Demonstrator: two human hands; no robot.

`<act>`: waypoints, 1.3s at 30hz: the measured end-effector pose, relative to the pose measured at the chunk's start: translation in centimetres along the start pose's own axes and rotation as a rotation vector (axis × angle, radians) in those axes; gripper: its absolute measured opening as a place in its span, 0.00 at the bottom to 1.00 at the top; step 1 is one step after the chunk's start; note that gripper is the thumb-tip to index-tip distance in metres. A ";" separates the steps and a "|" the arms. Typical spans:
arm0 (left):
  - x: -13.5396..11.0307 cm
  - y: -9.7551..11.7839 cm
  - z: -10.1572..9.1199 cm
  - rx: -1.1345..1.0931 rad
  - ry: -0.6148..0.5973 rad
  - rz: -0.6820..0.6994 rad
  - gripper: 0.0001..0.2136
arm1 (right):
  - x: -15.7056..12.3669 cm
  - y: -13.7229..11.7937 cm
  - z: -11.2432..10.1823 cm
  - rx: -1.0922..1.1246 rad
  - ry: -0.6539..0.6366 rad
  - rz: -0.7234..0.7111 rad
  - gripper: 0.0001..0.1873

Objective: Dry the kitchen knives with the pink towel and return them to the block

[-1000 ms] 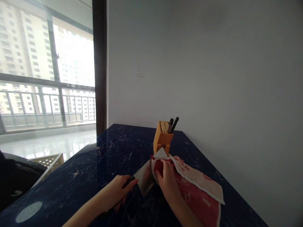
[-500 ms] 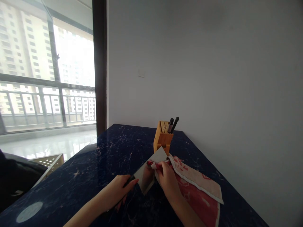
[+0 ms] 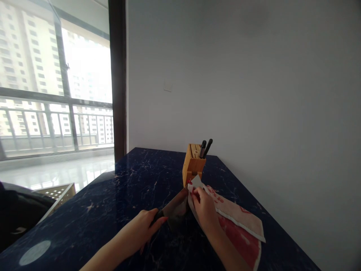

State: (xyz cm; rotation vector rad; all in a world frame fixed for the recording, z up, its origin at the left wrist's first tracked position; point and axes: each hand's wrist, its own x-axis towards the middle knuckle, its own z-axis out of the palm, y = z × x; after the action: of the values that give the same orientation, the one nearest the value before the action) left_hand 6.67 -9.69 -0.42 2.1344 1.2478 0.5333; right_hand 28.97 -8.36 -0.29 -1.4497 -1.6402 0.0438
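A cleaver (image 3: 176,203) with a broad, shiny blade points away from me over the table, its dark handle wrapped in my left hand (image 3: 145,226). My right hand (image 3: 202,205) pinches a corner of a red and pinkish-white towel (image 3: 238,222) against the blade near its far end. The towel covers part of the blade there, and its rest trails to the right across the tabletop. Just beyond the blade's tip stands a wooden knife block (image 3: 194,165), with two dark-handled tools in its slots.
The dark blue marbled table (image 3: 135,180) runs back to a grey wall (image 3: 239,75). A pale round patch (image 3: 35,253) lies at its near left. A black item (image 3: 22,214) and a perforated crate (image 3: 63,192) are beyond the left edge, near the window.
My right hand has slid the towel corner along the blade toward its far end. The blade has turned so that less of its face shows; my left hand keeps the handle.
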 end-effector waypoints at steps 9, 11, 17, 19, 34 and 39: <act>0.5 -0.5 0.1 -0.043 -0.025 -0.043 0.22 | -1.1 -0.9 1.5 0.040 -0.045 -0.023 0.07; 0.6 -0.6 0.1 -0.045 -0.026 -0.041 0.22 | -1.1 -0.8 1.5 0.056 -0.039 -0.021 0.07; 0.5 -0.8 -0.7 -0.001 0.015 -0.022 0.22 | -1.1 -0.4 1.5 0.072 0.016 -0.064 0.06; 0.4 -0.7 -1.1 0.010 0.020 -0.025 0.22 | -1.0 -0.2 1.6 0.066 0.026 -0.056 0.05; 0.3 -0.8 -1.2 0.021 -0.004 -0.058 0.22 | 0.0 -1.4 0.0 0.151 0.168 -0.009 0.03; 0.2 -0.2 -0.6 -0.025 -0.031 -0.044 0.22 | -0.6 -1.8 0.9 0.216 0.084 -0.006 0.06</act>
State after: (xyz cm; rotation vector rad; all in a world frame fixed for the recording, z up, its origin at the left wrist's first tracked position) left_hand 6.24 -9.25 -0.14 2.0814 1.2614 0.4925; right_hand 26.91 -8.97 -0.17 -1.2653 -1.5213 0.1505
